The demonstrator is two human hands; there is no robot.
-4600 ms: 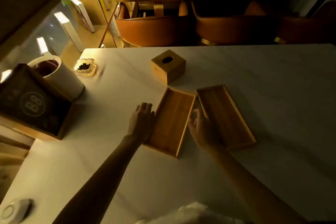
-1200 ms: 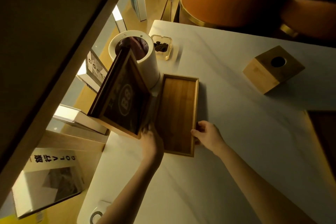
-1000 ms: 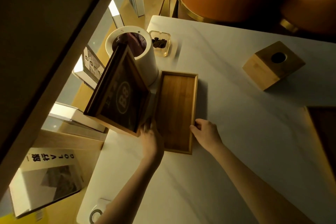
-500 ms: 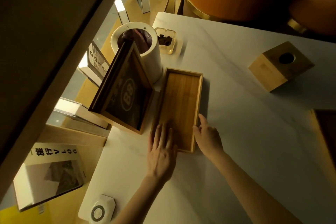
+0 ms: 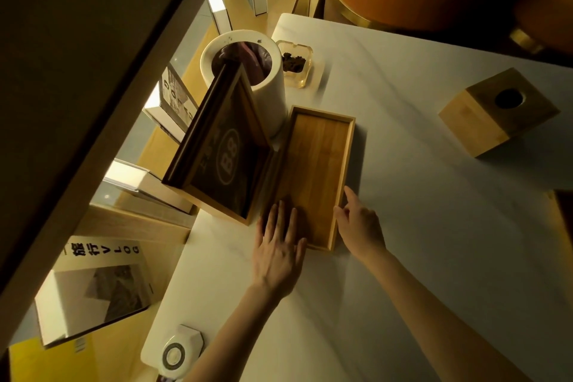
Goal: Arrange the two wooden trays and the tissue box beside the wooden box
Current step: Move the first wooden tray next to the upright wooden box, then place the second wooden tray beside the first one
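One wooden tray [image 5: 319,161] lies flat on the white table, its long left side against the wooden box [image 5: 223,158] with the dark "88" panel. My left hand [image 5: 279,251] rests flat, fingers spread, over the tray's near left corner. My right hand [image 5: 359,226] touches the tray's right rim with loose fingers and grips nothing. The cube-shaped wooden tissue box [image 5: 499,115] stands far off at the right. Only a corner of the second wooden tray [image 5: 562,211] shows at the right edge.
A white cylinder container [image 5: 266,93] stands behind the wooden box, a glass ashtray [image 5: 294,67] beyond it. A white round-dial device [image 5: 175,353] sits at the near table corner. Books line a shelf at the left; orange chairs stand past the table's far edge.
Since 4.6 s ago the tray has gone from the table's middle to beside the wooden box. In the last second both hands let go of its edges; the left now lies flat.
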